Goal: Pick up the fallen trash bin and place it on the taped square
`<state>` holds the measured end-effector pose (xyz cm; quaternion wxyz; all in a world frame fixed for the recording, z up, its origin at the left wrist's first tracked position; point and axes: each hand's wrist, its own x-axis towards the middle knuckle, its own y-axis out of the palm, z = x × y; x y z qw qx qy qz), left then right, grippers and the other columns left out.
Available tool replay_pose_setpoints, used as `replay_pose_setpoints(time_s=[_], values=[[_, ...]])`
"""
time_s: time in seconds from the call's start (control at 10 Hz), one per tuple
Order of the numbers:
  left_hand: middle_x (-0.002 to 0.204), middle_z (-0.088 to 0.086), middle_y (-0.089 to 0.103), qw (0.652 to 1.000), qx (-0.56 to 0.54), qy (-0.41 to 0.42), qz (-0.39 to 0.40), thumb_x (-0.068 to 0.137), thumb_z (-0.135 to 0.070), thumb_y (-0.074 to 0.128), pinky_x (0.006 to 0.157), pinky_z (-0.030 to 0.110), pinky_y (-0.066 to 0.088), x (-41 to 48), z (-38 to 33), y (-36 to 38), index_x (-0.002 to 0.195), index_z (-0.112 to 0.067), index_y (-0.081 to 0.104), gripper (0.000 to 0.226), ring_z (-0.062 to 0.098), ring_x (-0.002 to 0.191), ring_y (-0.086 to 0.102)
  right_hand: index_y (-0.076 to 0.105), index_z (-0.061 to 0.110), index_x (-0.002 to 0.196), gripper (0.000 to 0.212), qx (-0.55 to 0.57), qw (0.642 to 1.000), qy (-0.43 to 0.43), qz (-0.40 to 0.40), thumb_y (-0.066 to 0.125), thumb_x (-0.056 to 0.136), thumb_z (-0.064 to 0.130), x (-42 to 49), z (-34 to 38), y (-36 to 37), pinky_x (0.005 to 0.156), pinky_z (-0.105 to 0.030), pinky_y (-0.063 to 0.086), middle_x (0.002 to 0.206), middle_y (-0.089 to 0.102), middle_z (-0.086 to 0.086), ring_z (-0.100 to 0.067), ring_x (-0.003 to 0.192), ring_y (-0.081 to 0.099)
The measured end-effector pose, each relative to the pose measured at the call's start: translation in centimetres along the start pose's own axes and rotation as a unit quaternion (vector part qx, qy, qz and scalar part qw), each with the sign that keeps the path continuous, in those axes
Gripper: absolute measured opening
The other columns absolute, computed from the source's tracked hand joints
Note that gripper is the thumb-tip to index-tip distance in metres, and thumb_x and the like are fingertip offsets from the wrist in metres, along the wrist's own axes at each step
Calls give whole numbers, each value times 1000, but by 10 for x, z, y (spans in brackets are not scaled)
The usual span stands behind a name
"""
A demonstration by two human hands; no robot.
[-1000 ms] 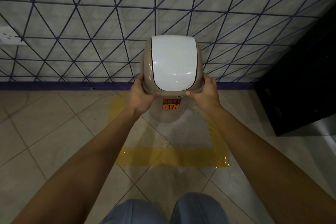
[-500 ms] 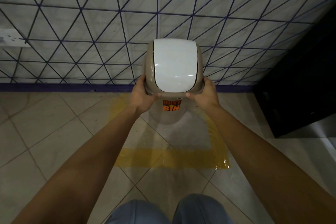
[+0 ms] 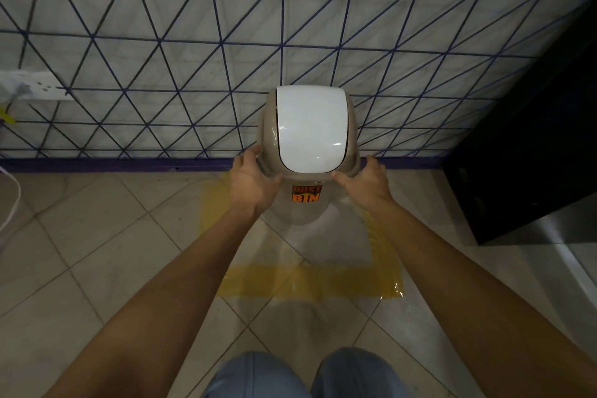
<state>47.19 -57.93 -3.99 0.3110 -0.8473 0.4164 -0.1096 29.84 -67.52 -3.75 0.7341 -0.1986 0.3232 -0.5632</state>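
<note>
The trash bin [image 3: 310,126] is beige with a white swing lid and an orange "DUST BIN" sticker, and it stands upright. Its base is inside the yellow taped square [image 3: 310,281] on the floor, close to the wall. My left hand [image 3: 253,182] clasps the left side of the bin's lid rim. My right hand [image 3: 366,181] clasps the right side of the rim. The bin's lower body is mostly hidden below its lid and between my hands.
A wall with a purple triangle pattern [image 3: 161,58] rises right behind the bin. A black cabinet [image 3: 529,155] stands at the right. A white socket [image 3: 32,86] is on the wall at far left, with a white cord [image 3: 14,203] below. My knees [image 3: 303,375] are at the bottom.
The bin has come down a little between my hands onto the taped square. Both hands kept their hold on the rim and sank with it.
</note>
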Motion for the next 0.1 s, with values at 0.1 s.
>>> replay_pose_setpoints(time_s=[0.1], values=[[143, 12, 42, 999, 26, 15, 11, 80, -28, 71, 105, 38, 36, -13, -27, -19, 141, -14, 38, 71, 28, 131, 39, 13, 13, 146, 96, 1, 999, 33, 12, 67, 75, 46, -16, 17, -22, 111, -42, 21, 154, 15, -11, -28, 141, 14]])
